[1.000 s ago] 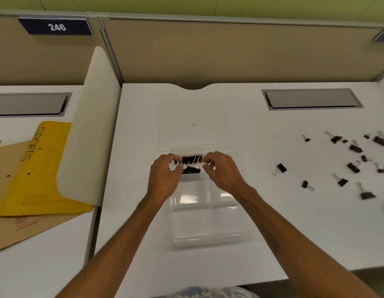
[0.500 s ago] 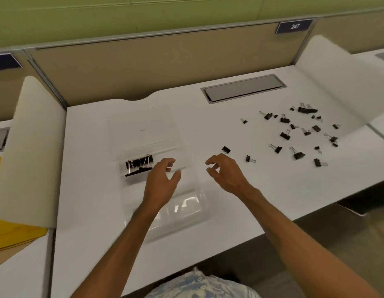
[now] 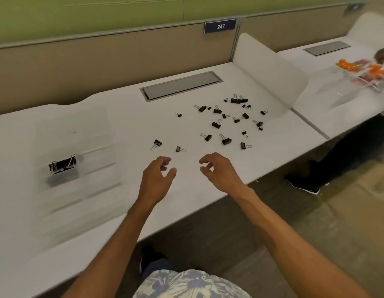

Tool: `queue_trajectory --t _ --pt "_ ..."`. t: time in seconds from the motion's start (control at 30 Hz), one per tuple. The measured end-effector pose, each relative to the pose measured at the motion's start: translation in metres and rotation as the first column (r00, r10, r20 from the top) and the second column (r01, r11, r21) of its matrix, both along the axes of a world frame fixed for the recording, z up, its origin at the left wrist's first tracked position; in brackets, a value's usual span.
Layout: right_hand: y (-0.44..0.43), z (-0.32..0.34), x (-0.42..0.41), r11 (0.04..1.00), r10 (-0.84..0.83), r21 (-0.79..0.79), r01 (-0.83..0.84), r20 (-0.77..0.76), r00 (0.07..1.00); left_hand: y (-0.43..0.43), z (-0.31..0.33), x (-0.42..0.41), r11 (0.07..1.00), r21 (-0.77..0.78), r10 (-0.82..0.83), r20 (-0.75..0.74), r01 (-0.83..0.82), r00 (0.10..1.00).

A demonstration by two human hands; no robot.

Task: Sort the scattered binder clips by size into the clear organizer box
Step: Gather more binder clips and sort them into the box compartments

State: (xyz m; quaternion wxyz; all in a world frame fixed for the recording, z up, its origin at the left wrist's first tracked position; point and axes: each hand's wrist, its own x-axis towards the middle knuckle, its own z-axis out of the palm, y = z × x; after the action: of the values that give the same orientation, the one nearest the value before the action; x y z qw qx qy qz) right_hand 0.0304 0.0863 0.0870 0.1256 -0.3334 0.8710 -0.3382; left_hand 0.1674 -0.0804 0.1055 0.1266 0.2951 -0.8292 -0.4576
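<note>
The clear organizer box (image 3: 94, 181) lies blurred at the left of the white desk (image 3: 126, 117), its lid flat behind it. Large black binder clips (image 3: 63, 165) sit in its far left compartment. Several black binder clips of mixed sizes (image 3: 226, 121) are scattered on the desk's right half. The nearest two clips (image 3: 157, 144) (image 3: 179, 149) lie just beyond my fingers. My left hand (image 3: 157, 179) and my right hand (image 3: 219, 172) hover side by side above the desk's front edge, fingers loosely curled, holding nothing.
A grey cable hatch (image 3: 181, 86) is set in the desk behind the clips. A white curved divider (image 3: 270, 69) bounds the desk on the right. Beyond it another person's dark legs and shoe (image 3: 302, 182) stand by a desk with orange items (image 3: 363, 70).
Both hands let go of the large clips in the box and swung right toward the scattered clips. My view turned right, so the box now sits far left.
</note>
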Motion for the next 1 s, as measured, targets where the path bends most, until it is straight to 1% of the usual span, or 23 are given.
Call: queue_trajectory --t 0.3,0.57,0.7,1.0 --pt "0.078 -0.003 -0.061 0.99 -0.14 0.002 0.14 0.009 0.99 0.06 -0.002 -0.071 0.99 0.029 -0.137 0.032 0.136 0.99" --pt "0.107 -0.012 -0.146 0.977 -0.212 -0.008 0.212 0.009 0.977 0.08 -0.01 -0.161 0.972 0.078 -0.222 0.023 0.22 0.975" --pt "0.111 -0.016 -0.191 0.976 -0.215 -0.033 0.217 0.039 0.976 0.083 -0.013 -0.209 0.973 0.121 -0.202 0.022 0.198 0.979" --pt "0.104 -0.023 -0.281 0.986 -0.167 -0.015 0.168 0.048 0.985 0.086 -0.022 -0.304 0.974 0.166 -0.163 0.036 0.155 0.986"
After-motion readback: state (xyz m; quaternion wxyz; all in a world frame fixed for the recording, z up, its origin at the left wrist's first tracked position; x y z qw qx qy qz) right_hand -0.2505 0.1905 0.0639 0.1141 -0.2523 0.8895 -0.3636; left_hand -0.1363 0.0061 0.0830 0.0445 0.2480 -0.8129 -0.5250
